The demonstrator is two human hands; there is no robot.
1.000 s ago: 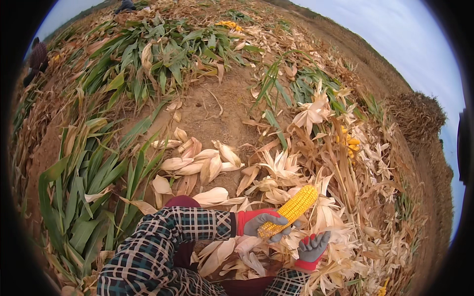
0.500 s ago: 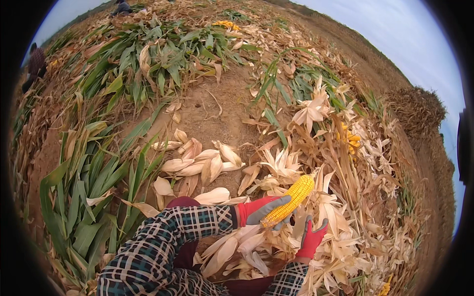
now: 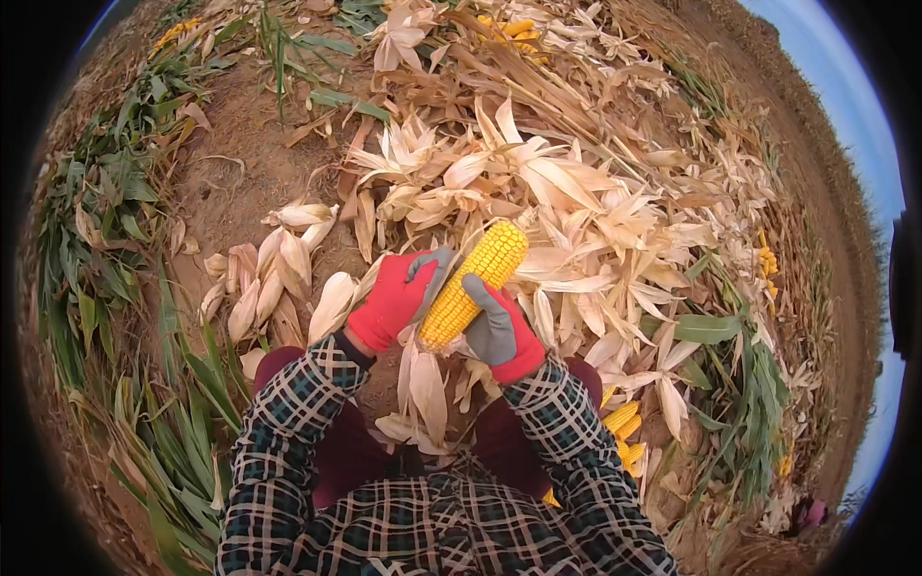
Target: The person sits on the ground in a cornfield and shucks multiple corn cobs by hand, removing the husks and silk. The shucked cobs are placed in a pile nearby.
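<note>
In front of me is a bright yellow ear of corn (image 3: 485,274), bare of husk along the side that shows and tilted with its tip up to the right. My left hand (image 3: 396,296), in a red glove with grey palm and fingers, is closed against the ear's left side. Gloved alike, my right hand (image 3: 504,331) grips its lower right side, thumb across the kernels. Pale dry husk (image 3: 423,392) hangs below the ear's base. Another pale husk piece (image 3: 333,305) lies beside my left hand; whether that hand holds it is unclear.
Several ears in dry husks (image 3: 274,274) lie on the soil to the left. A broad heap of loose husks (image 3: 595,240) spreads ahead and right. Husked yellow ears (image 3: 624,432) lie by my right knee. Green corn leaves (image 3: 178,451) cover the ground at left.
The view has swung right and down. My right hand, earlier apart from the ear with fingers spread, now grips it. The ear has come closer, between both hands over my lap.
</note>
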